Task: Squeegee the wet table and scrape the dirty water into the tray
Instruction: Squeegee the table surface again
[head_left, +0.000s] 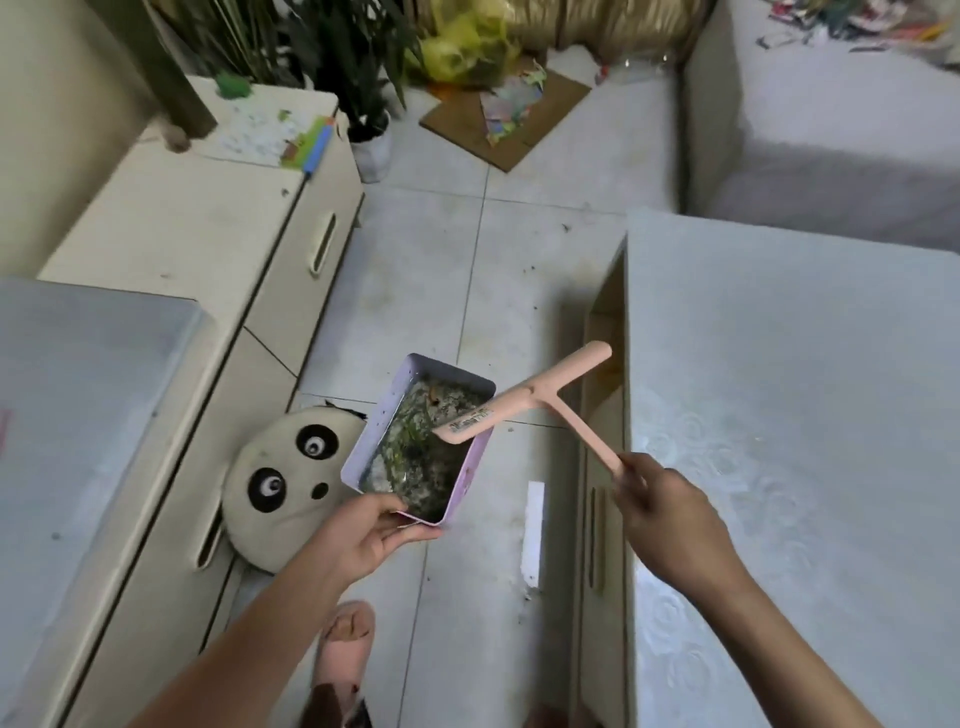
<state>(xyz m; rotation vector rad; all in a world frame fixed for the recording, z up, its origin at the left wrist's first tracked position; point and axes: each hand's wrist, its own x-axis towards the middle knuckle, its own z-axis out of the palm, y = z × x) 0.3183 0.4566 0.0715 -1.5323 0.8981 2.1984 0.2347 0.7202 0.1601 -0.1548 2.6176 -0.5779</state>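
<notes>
- The table (805, 415) stands at my right side, under a pale cover with a flower pattern; its surface near my right arm shines as wet
- The tiled floor (441, 291) lies between the table and a long cream cabinet (182, 249) at my left, with small dark crumbs on it
- A panda cushion (291, 478) leans on the floor against the cabinet, just beside the tray
- The tray (376, 428) is a lilac box held in the air over the floor, left of the table edge, with dirty water and green bits inside
- The pink squeegee (540, 397) is tilted, its lower blade end over the right rim of the tray; I cannot tell if it touches the rim
- My right hand (665, 514) is curled around the end of the squeegee handle, fingers pinching it
- My left hand (363, 535) grips the near corner of the tray, thumb on the rim and fingers underneath
- My pink slipper (345, 649) is on the floor below the left arm
</notes>
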